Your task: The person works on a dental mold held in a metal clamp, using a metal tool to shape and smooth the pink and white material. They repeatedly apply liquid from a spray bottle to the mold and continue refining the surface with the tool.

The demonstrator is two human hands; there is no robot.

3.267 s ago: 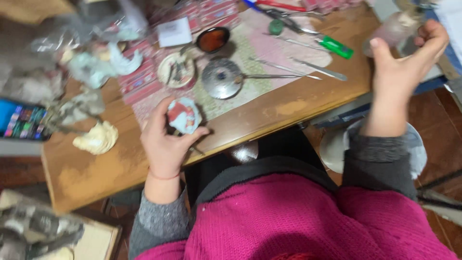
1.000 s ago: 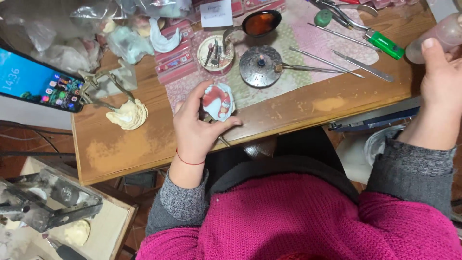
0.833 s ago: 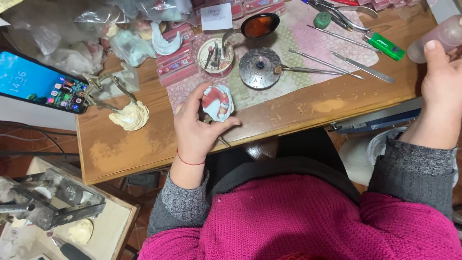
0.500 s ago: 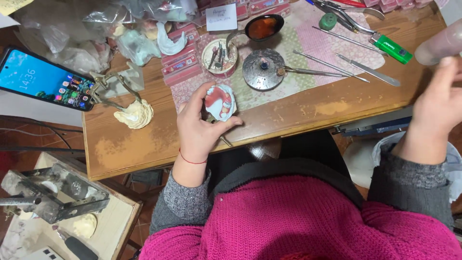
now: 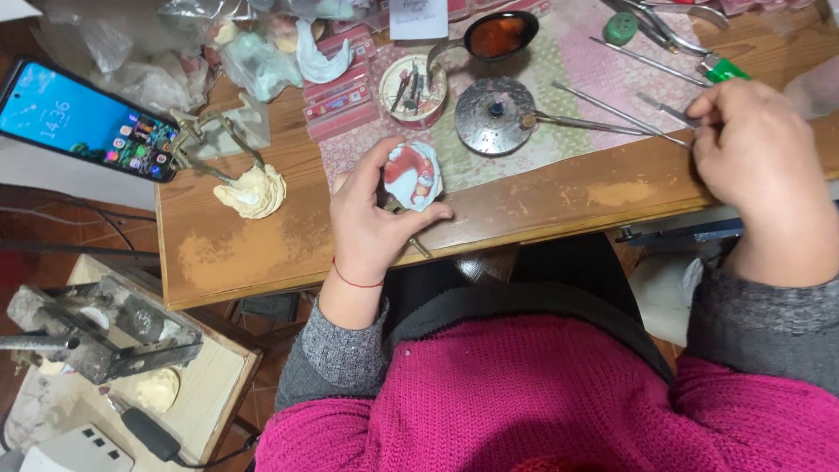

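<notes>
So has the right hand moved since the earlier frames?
Yes. The right hand has left the clear bottle at the wooden table's far corner and come inward onto the thin metal tools.

We are listing colours only. Dental model [image 5: 412, 175]: we are seeing pale blue with red and white patches. Table [image 5: 262, 253]: brown wood, worn lighter in places. Mat [image 5: 559, 79]: pink and pale green patchwork print. Round lid [image 5: 495, 115]: silvery grey. Spoon bowl [image 5: 500, 35]: black holding orange-brown. Plaster cast [image 5: 252, 190]: cream. Phone [image 5: 83, 120]: bright blue screen. Sweater [image 5: 542, 402]: magenta knit, grey cuffs.
</notes>
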